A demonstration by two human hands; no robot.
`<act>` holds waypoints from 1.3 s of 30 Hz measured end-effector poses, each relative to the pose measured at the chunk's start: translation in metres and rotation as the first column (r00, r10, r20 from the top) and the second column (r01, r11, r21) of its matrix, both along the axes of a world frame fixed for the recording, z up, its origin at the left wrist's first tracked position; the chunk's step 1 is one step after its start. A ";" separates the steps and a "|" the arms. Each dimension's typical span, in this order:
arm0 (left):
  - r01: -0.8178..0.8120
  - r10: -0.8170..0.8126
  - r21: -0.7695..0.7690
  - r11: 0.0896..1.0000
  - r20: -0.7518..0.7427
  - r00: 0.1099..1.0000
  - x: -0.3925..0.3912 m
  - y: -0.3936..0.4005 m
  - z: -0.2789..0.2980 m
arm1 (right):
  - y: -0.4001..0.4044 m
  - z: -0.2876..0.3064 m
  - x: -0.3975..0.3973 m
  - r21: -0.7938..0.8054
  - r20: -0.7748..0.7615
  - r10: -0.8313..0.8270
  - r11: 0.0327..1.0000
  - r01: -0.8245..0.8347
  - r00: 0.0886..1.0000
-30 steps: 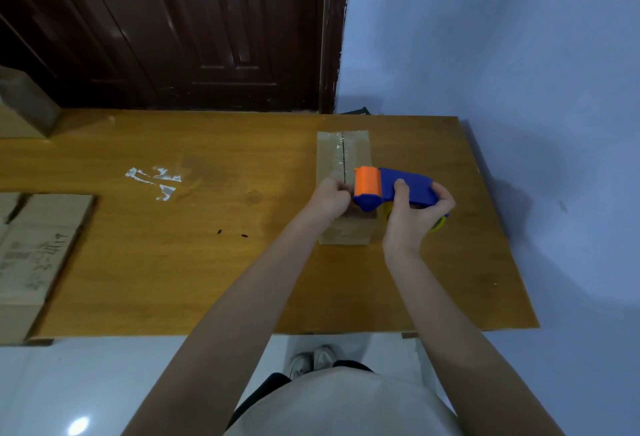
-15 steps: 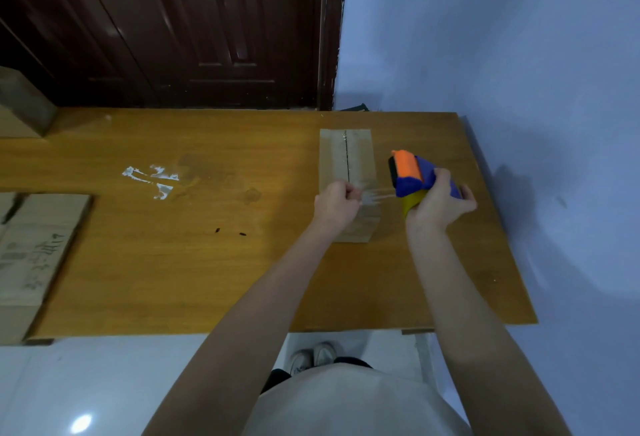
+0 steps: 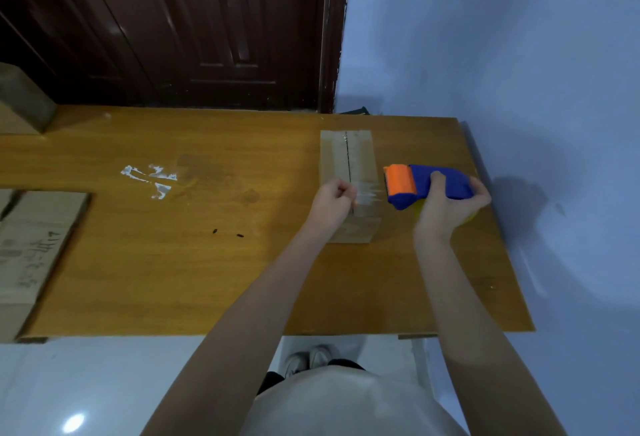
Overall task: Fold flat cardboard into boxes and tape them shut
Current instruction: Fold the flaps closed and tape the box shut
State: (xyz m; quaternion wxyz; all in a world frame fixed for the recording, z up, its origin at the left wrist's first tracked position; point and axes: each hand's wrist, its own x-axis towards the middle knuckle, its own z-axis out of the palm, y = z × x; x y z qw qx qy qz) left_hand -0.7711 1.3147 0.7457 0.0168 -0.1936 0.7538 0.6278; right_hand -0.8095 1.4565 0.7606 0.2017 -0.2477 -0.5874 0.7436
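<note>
Wooden table (image 3: pixel 207 280): left hand (image 3: pixel 332 202) hides box (image 3: pixel 349 165) seam's near end.

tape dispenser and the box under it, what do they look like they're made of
Tape dispenser: probably moulded plastic, going by its solid, even blue and orange colour and matte look. Box: brown corrugated cardboard by the look of it, dull and fibrous, with a glossy clear tape strip stretched across it.
</note>
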 end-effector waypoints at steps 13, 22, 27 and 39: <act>-0.144 0.152 0.064 0.988 -0.160 0.975 0.001 0.004 -0.005 | -0.015 -0.006 0.026 0.282 -0.174 0.199 0.948 -0.145 0.964; -0.215 0.273 0.363 0.907 -0.115 0.955 0.007 -0.006 -0.010 | -0.032 -0.003 0.030 0.375 -0.172 0.364 0.883 -0.281 0.915; -0.277 0.339 0.332 0.902 -0.145 0.930 0.008 -0.009 -0.011 | -0.034 0.000 0.019 0.265 -0.191 0.253 0.944 -0.198 0.949; -0.207 0.157 -0.229 0.951 -0.218 0.963 -0.004 0.015 -0.020 | 0.001 -0.006 -0.012 -0.063 -0.006 0.025 0.998 -0.025 1.000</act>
